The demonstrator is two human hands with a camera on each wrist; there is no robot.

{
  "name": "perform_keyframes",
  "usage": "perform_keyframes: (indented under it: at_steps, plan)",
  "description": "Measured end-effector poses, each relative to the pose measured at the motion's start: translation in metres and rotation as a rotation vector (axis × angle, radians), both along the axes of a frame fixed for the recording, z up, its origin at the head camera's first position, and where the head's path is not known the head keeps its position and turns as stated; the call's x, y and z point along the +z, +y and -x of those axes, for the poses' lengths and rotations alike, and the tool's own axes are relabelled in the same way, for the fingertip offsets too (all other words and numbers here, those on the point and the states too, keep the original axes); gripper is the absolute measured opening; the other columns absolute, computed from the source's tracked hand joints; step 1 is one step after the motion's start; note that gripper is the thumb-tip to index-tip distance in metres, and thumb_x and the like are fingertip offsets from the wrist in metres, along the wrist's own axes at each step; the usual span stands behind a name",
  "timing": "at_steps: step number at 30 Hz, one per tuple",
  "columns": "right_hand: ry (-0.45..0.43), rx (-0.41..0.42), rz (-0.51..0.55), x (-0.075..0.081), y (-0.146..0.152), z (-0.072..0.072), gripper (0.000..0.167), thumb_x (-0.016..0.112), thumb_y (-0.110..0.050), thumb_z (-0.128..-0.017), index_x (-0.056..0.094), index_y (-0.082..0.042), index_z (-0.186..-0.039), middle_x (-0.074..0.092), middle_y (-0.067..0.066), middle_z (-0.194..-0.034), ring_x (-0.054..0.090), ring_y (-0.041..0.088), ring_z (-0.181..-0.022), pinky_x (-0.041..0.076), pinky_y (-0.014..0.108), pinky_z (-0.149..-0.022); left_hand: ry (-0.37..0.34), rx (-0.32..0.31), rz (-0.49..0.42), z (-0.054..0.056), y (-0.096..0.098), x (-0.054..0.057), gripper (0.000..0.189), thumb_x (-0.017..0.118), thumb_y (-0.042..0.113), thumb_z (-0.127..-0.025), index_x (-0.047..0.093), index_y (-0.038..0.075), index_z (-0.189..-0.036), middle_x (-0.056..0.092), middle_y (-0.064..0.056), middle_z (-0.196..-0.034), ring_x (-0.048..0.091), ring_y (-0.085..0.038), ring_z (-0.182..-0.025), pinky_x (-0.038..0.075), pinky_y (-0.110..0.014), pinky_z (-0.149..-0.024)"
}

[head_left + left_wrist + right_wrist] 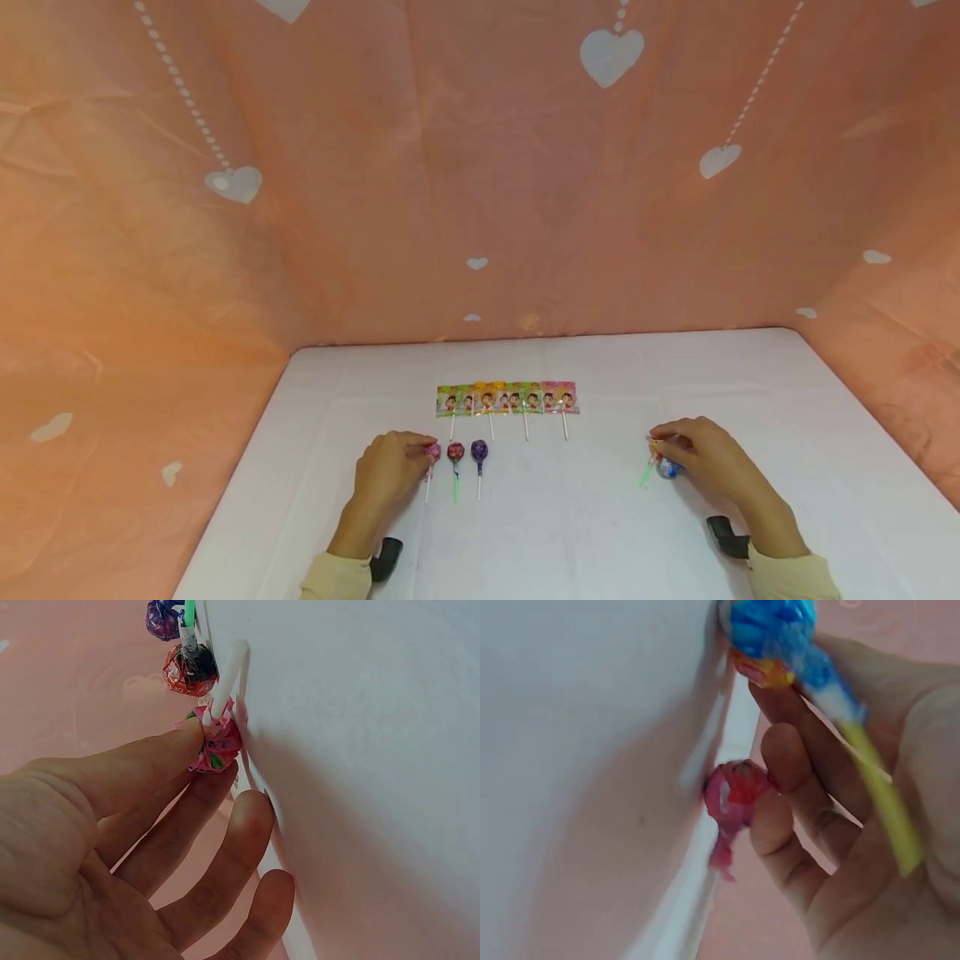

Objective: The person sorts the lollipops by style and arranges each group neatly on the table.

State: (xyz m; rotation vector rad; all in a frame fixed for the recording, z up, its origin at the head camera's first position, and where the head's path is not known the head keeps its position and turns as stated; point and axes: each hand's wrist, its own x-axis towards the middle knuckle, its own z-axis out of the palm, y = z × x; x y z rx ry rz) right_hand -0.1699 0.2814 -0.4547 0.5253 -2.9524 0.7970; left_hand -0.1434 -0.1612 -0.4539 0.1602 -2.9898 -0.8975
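Note:
My left hand [384, 475] pinches the head of a pink-wrapped lollipop [221, 750] between thumb and fingers, its white stick pointing toward me. Beside it stand in line a red lollipop [455, 452] with a green stick and a purple lollipop [479, 450] with a white one. Over on the right, my right hand [708, 462] holds a blue-wrapped lollipop [769, 626] with a yellow stick and a yellow-and-red one [655, 450] with a green stick. In the right wrist view a pink-red lollipop [735, 791] sits against the lower fingers.
Behind the round lollipops lies a row of flat-wrapped ones: green [454, 402], orange [491, 400], another green [525, 405] and pink [560, 398]. They rest on a white tabletop [585, 533]. An orange cloth wall [510, 208] with hearts encloses its back and sides.

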Motion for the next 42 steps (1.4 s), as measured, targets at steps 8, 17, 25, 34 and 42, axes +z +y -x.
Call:
perform_keyframes:
  at_steps: [8,17,25,34,42]
  plan:
    - [-0.025,-0.057,0.015,0.000,-0.008,0.000,0.018,0.070,-0.019,-0.092,0.075,-0.012,-0.107,0.075,0.005,-0.104,0.069,0.024,-0.096,0.053,0.051,-0.088,0.010,-0.004,0.004,0.001,0.000,-0.001,0.020,0.076,0.018,-0.082,0.081,0.020,-0.102,0.078,-0.007,-0.102,0.068,-0.037,-0.109,0.053,-0.046,-0.072]
    - [-0.067,-0.045,-0.015,0.003,-0.003,-0.003,0.025,0.070,-0.020,-0.091,0.073,-0.007,-0.113,0.073,0.010,-0.105,0.068,0.021,-0.090,0.054,0.049,-0.082,0.020,-0.003,0.007,0.001,-0.001,0.000,0.020,0.076,0.017,-0.082,0.081,0.021,-0.101,0.078,-0.008,-0.103,0.068,-0.037,-0.109,0.054,-0.046,-0.072]
    - [-0.090,-0.026,-0.032,0.000,-0.005,-0.003,0.025,0.070,-0.023,-0.091,0.072,-0.009,-0.112,0.068,-0.004,-0.090,0.053,0.004,-0.077,0.047,0.027,-0.069,0.005,0.003,0.005,0.001,-0.001,-0.001,0.021,0.076,0.018,-0.082,0.080,0.021,-0.102,0.078,-0.008,-0.105,0.068,-0.037,-0.109,0.053,-0.044,-0.070]
    - [-0.075,-0.052,0.003,0.002,-0.004,-0.004,0.024,0.070,-0.021,-0.091,0.072,-0.010,-0.112,0.068,-0.004,-0.090,0.054,0.006,-0.078,0.047,0.026,-0.068,-0.022,0.008,-0.002,0.001,0.000,-0.001,0.021,0.076,0.017,-0.083,0.080,0.020,-0.104,0.078,-0.008,-0.105,0.067,-0.037,-0.110,0.053,-0.048,-0.075]
    - [-0.063,-0.056,0.051,0.013,-0.004,-0.005,0.027,0.071,-0.020,-0.091,0.071,-0.012,-0.117,0.063,-0.004,-0.086,0.050,0.005,-0.075,0.042,0.022,-0.063,-0.023,0.008,0.002,0.000,0.000,-0.002,0.021,0.076,0.017,-0.083,0.080,0.020,-0.103,0.077,-0.009,-0.109,0.066,-0.038,-0.112,0.054,-0.049,-0.076]
